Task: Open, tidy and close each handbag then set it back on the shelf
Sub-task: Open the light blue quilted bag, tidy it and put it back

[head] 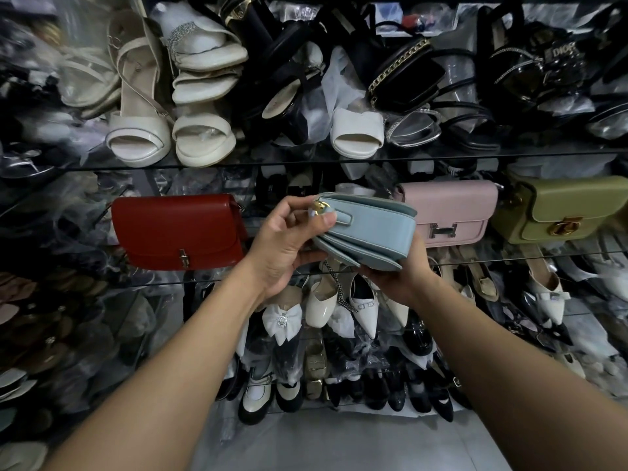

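Note:
I hold a light blue handbag (370, 229) in front of the middle glass shelf (509, 258), tilted with its side facing me. My left hand (289, 239) grips its left end, thumb and fingers pinching around the gold clasp (317, 208). My right hand (397, 271) supports the bag from underneath, mostly hidden by it. A patterned strap (334, 283) dangles below the bag. On the shelf stand a red handbag (176, 231) at left, a pink handbag (452, 212) and an olive green handbag (567, 209) at right, all closed.
Above, an upper glass shelf (306, 163) carries several white and black heeled sandals. Below the bags are more shelves packed with flats and pumps. Plastic-wrapped shoes fill the left side. Grey floor (323, 443) shows at the bottom.

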